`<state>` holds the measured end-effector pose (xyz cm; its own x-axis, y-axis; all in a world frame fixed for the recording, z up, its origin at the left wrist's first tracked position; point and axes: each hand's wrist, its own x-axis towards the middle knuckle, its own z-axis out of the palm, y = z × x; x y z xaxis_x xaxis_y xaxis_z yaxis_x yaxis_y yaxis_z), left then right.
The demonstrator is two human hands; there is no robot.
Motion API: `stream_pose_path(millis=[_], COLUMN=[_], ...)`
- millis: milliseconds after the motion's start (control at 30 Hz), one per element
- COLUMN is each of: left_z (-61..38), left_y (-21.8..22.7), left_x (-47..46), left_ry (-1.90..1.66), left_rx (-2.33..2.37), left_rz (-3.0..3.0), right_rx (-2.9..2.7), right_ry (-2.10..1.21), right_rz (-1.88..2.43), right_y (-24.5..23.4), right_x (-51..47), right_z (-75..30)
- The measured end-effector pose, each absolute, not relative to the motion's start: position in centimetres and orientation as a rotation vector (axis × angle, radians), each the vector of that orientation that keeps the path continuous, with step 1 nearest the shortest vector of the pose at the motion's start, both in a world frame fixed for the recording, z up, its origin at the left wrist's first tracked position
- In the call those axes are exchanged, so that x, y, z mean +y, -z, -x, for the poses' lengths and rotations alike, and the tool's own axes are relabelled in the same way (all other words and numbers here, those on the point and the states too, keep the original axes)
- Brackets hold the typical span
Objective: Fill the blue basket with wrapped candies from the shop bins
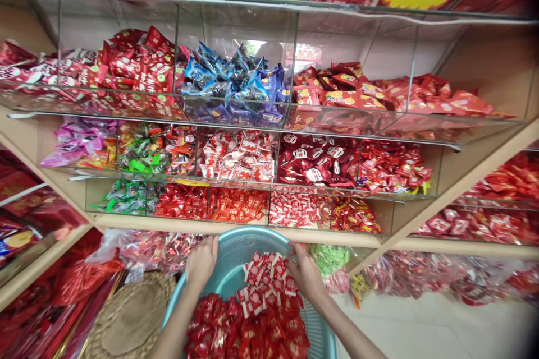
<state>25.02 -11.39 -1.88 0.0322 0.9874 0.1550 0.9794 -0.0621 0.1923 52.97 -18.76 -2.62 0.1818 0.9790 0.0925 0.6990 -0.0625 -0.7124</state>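
A teal plastic basket (236,247) sits low in front of me, holding a heap of red and red-and-white wrapped candies (265,303). My left hand (202,261) rests on the basket's left inner side, fingers curled, next to the candy heap. My right hand (305,275) lies at the right side of the heap, fingers bent against the red-and-white packets. Whether either hand grips any candy is hidden.
Tiered clear acrylic bins (236,118) full of wrapped sweets rise ahead: red, blue (236,81), pink, green. A woven round basket (130,320) lies lower left. Bagged candies (160,249) sit under the lowest shelf. Pale floor (429,325) shows at lower right.
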Motion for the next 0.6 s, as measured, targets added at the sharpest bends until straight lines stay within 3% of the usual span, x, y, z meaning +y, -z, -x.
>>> stream_pose_path(millis=[100,367,600], left_z=[-25.0,-24.9,-24.8], left_y=[2.0,2.1,2.2], left_x=[-11.3,-11.3,-11.3], left_ry=[-0.383,-0.403,-0.407], left_rx=[2.125,2.122,2.123], left_rz=[-2.249,-2.282,-2.286], right_rx=[-1.355,-0.402,-0.059], right_ry=[-0.702,-1.619,-1.975], right_rz=[1.675,1.309,0.896], right_y=[1.7,-0.3,0.9], right_x=[-18.6,-18.8,-18.9], right_z=[-53.1,-52.6,-52.6])
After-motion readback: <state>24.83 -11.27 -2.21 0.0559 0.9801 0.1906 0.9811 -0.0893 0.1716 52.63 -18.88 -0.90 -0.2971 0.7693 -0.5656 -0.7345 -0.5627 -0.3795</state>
